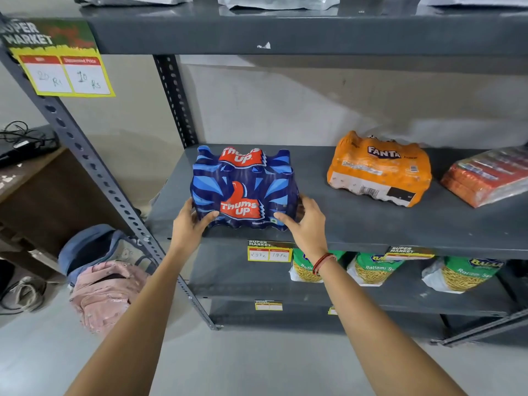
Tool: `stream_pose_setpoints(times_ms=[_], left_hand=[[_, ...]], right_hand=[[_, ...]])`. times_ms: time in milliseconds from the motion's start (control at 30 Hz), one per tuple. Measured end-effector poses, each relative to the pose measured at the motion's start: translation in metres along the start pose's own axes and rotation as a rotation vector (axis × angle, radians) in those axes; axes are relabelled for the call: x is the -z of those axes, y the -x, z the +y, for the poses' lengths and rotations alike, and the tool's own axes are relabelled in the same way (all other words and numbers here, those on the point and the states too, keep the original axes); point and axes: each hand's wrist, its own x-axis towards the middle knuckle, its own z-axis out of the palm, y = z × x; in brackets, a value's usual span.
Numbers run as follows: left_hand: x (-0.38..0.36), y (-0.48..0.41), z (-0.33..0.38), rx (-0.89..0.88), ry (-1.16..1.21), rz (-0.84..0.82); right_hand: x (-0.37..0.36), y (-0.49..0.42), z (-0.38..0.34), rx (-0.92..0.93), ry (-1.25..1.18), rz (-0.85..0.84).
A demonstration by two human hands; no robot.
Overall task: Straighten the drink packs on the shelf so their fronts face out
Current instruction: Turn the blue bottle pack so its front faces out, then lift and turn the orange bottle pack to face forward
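A blue Thums Up drink pack point(244, 187) stands at the left front of the grey middle shelf point(357, 224), its red logo facing out. My left hand point(190, 222) grips its lower left corner and my right hand point(304, 221) grips its lower right corner. To the right, further back, an orange Fanta pack point(380, 168) lies tilted, with its barcode side turned toward the front. At the far right a red and orange pack point(485, 177) lies flat at an angle, partly cut off by the frame edge.
Price tags point(268, 251) hang on the shelf's front edge. Green snack bags point(374, 268) fill the shelf below. A slanted grey upright point(114, 195) runs on the left, with a pink bag point(105, 292) and a blue bag point(88, 247) on the floor.
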Motion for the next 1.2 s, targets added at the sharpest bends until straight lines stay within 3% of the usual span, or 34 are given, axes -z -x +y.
stream_pose_setpoints(times_ms=[533, 600, 767, 833, 1033, 1200], left_hand=[[-0.008, 0.007, -0.002, -0.005, 0.012, 0.049], [-0.016, 0.014, -0.004, 0.018, 0.016, 0.149], [-0.082, 0.067, 0.006, 0.056, 0.048, 0.600], [-0.121, 0.090, 0.019, 0.008, 0.076, 0.545], [-0.211, 0.081, 0.076, -0.306, -0.067, -0.021], [-0.257, 0.011, 0.129, -0.382, -0.133, -0.085]], right_hand=[[0.000, 0.002, 0.008, 0.043, -0.043, 0.001], [0.000, 0.002, 0.011, 0.043, -0.059, -0.004], [0.011, -0.001, 0.015, 0.058, -0.104, -0.076], [0.028, -0.005, 0.018, 0.036, -0.118, -0.052], [0.126, -0.039, 0.039, 0.067, -0.094, 0.199], [0.210, -0.085, 0.072, -0.006, 0.166, 0.419]])
